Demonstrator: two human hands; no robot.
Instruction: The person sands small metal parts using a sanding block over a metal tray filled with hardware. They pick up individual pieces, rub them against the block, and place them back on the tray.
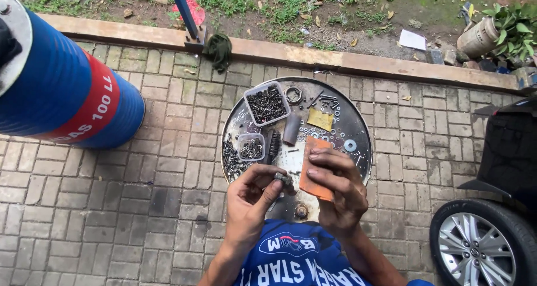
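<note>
My left hand (253, 199) pinches a small dark metal part (283, 179), perhaps a bolt or nut, between thumb and fingers. My right hand (335, 186) holds a folded piece of orange sandpaper (314, 171) right next to that part. Both hands hover over the near side of a round metal tray (358, 130) lying on the brick paving. On the tray sit a clear tub of dark screws (267, 103), a smaller clear tub (251, 148), a wire brush (273, 146), a grey cylinder (291, 128), a yellow scrap (319, 118) and loose washers.
A blue drum with a red band (61, 90) lies at the left. A dark vehicle with a wheel (484, 244) stands at the right. A concrete kerb (313, 56) and a blue post (183, 9) border grass behind. A green rag (218, 50) lies on the kerb.
</note>
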